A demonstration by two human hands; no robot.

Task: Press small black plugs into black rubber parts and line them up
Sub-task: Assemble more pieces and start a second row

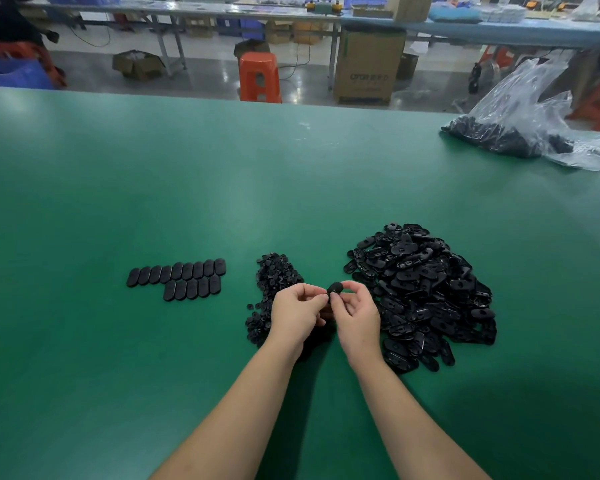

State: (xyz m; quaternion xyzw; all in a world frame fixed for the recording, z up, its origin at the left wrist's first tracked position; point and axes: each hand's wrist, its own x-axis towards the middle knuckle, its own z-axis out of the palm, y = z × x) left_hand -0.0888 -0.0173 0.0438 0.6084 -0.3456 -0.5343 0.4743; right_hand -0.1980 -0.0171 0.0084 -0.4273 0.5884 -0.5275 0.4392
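Both hands meet just above the green table (pixel 153 375), near its front edge. The right hand (pixel 355 315) pinches a black rubber part (pixel 335 288) between thumb and forefinger, holding it up off the surface. The left hand (pixel 297 311) has its fingers curled, with the fingertips pressed against the left side of the same part; whether a plug sits between them cannot be told.

Under and just left of the hands lies a pile of small black plugs (pixel 274 271). To the right spreads a large heap of rubber parts (pixel 423 289). Further left, finished parts (pixel 184 277) lie in two neat rows, side by side. A clear plastic bag (pixel 520 109) of black pieces rests at the far right.
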